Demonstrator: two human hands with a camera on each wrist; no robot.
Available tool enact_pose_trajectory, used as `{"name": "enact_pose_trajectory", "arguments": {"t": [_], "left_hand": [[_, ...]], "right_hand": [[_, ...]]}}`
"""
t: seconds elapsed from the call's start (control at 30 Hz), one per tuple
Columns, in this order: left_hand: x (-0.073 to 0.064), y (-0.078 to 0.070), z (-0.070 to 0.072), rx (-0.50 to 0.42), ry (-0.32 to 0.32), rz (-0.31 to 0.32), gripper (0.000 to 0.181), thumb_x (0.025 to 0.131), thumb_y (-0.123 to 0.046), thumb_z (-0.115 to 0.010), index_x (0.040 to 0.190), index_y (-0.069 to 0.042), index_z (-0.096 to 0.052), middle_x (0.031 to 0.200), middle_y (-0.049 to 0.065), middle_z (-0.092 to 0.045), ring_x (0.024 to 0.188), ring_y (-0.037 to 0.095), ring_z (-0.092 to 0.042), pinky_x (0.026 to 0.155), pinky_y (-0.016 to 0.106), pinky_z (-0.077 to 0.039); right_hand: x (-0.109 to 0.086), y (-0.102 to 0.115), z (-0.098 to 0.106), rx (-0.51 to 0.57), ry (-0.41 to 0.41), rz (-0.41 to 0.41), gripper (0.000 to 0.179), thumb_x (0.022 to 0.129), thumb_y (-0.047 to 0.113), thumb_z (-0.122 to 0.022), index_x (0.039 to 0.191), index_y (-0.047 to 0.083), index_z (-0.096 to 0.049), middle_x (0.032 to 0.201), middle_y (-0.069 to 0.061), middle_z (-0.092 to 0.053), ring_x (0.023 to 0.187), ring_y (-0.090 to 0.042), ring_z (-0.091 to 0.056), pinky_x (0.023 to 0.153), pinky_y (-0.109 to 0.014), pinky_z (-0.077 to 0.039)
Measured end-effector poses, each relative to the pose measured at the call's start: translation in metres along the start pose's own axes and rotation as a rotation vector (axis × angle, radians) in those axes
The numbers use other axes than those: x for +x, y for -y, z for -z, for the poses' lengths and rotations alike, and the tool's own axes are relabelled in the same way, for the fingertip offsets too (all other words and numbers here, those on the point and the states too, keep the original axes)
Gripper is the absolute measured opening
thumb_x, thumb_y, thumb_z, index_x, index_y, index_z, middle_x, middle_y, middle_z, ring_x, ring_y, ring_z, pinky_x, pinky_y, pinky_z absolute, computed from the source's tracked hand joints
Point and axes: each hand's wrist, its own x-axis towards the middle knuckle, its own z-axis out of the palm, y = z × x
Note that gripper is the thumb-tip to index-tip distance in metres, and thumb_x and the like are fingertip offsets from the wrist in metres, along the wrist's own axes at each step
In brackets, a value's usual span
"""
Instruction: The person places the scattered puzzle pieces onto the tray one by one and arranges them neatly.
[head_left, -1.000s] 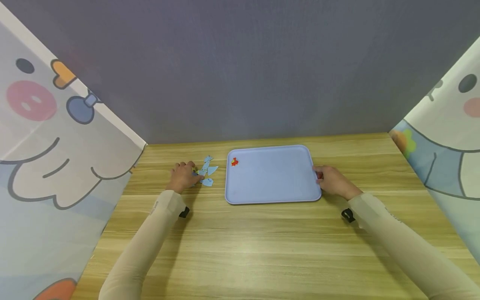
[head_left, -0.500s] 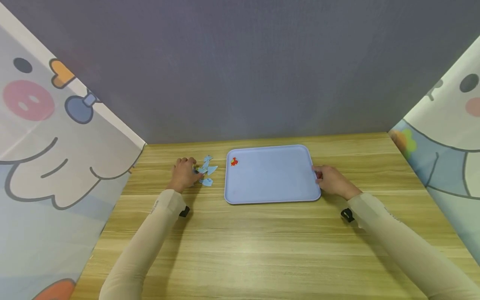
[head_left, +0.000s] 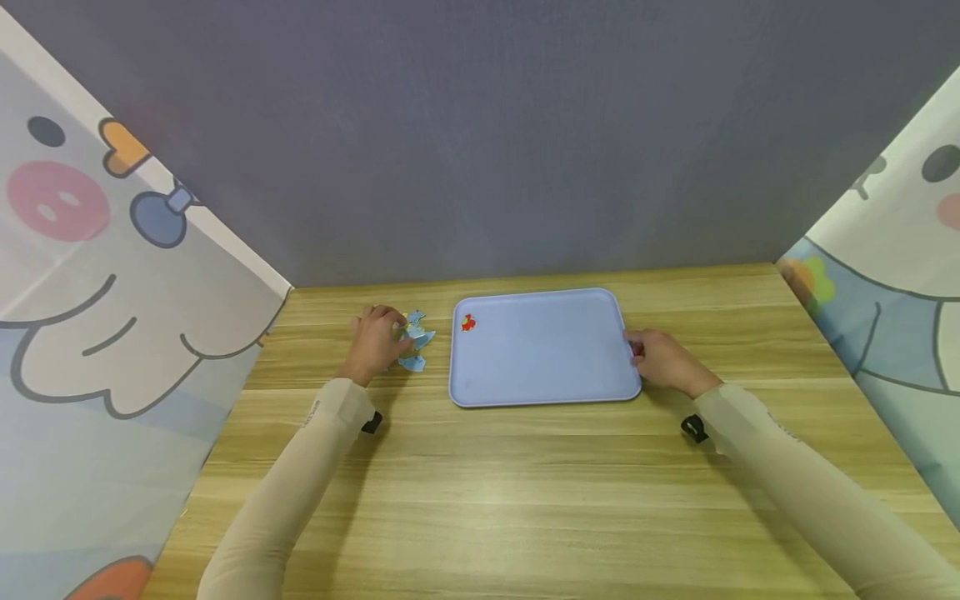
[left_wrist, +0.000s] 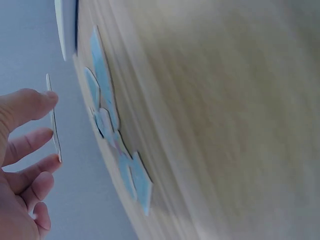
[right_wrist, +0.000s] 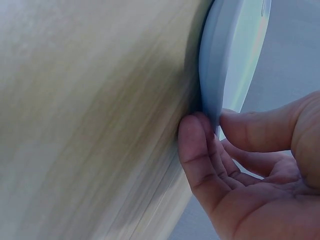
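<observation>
My left hand [head_left: 373,343] is raised a little over the pile of pale-blue puzzle pieces [head_left: 417,363] left of the tray. Between its thumb and fingertips it pinches a thin flat puzzle piece [left_wrist: 53,120], seen nearly edge-on and clear of the table in the left wrist view. Several other pieces [left_wrist: 102,75] lie loosely overlapping on the wood below. The light-blue tray [head_left: 547,350] lies flat, with a small red and yellow piece [head_left: 468,322] near its far left corner. At the tray's right rim, my right hand [head_left: 666,362] pinches the edge [right_wrist: 212,75] between thumb and fingers.
The wood-grain table [head_left: 525,483] reaches back to a grey wall panel [head_left: 480,142]. Cartoon-printed panels [head_left: 75,350] stand along the left and right sides. The tray's low raised rim runs close to the loose pieces.
My left hand has risen from the pile and shifted slightly away and right, lifting a puzzle piece. My right hand stays at the tray's rim, and the tray rests in nearly the same place.
</observation>
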Motion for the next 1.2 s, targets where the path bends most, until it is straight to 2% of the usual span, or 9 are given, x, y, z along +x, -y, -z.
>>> {"name": "enact_pose_trajectory", "arguments": {"t": [0.2, 0.53, 0.7, 0.93, 1.1, 1.2], "left_hand": [[0.006, -0.009, -0.002, -0.029, -0.002, -0.049, 0.03, 0.077, -0.024, -0.079, 0.099, -0.005, -0.069, 0.118, 0.014, -0.057, 0.104, 0.031, -0.044, 0.074, 0.044, -0.028], [0.018, -0.025, -0.013, -0.093, 0.016, -0.156, 0.029, 0.076, -0.025, -0.079, 0.096, -0.007, -0.069, 0.113, 0.009, -0.059, 0.103, 0.027, -0.046, 0.078, 0.046, -0.03], [0.026, -0.036, -0.017, -0.116, 0.051, -0.199, 0.028, 0.076, -0.025, -0.08, 0.097, -0.01, -0.067, 0.113, 0.004, -0.058, 0.106, 0.024, -0.047, 0.081, 0.047, -0.027], [0.037, -0.051, -0.022, -0.127, 0.059, -0.223, 0.027, 0.074, -0.025, -0.082, 0.094, -0.012, -0.068, 0.114, 0.002, -0.059, 0.105, 0.021, -0.048, 0.08, 0.046, -0.024], [0.041, -0.058, -0.028, -0.128, 0.039, -0.234, 0.028, 0.073, -0.025, -0.083, 0.094, -0.013, -0.069, 0.114, 0.002, -0.062, 0.103, 0.021, -0.049, 0.078, 0.045, -0.022], [0.044, -0.061, -0.032, -0.137, 0.052, -0.237, 0.026, 0.074, -0.025, -0.082, 0.094, -0.014, -0.069, 0.114, 0.001, -0.061, 0.101, 0.019, -0.049, 0.077, 0.044, -0.021]], "right_hand": [[0.0, 0.0, 0.0, 0.007, 0.003, -0.006, 0.05, 0.084, -0.008, -0.055, 0.13, -0.02, -0.04, 0.084, -0.013, -0.053, 0.076, -0.026, -0.049, 0.066, -0.035, -0.043], [0.001, -0.003, -0.001, -0.004, 0.003, -0.013, 0.05, 0.085, -0.006, -0.056, 0.131, -0.018, -0.041, 0.088, -0.015, -0.056, 0.079, -0.027, -0.051, 0.068, -0.037, -0.045], [0.0, -0.003, -0.002, 0.0, 0.001, -0.017, 0.05, 0.084, -0.007, -0.055, 0.131, -0.019, -0.041, 0.089, -0.016, -0.056, 0.079, -0.028, -0.051, 0.069, -0.037, -0.045], [0.002, -0.003, -0.002, -0.001, -0.018, 0.002, 0.049, 0.083, -0.007, -0.056, 0.129, -0.02, -0.043, 0.084, -0.014, -0.055, 0.076, -0.027, -0.051, 0.067, -0.036, -0.044], [0.002, -0.002, -0.001, 0.001, -0.018, -0.001, 0.05, 0.083, -0.008, -0.056, 0.129, -0.019, -0.042, 0.086, -0.015, -0.056, 0.077, -0.027, -0.051, 0.067, -0.036, -0.045], [0.002, -0.002, -0.001, 0.004, -0.016, 0.0, 0.05, 0.082, -0.009, -0.056, 0.129, -0.02, -0.042, 0.086, -0.016, -0.056, 0.077, -0.027, -0.051, 0.067, -0.037, -0.045]]}}
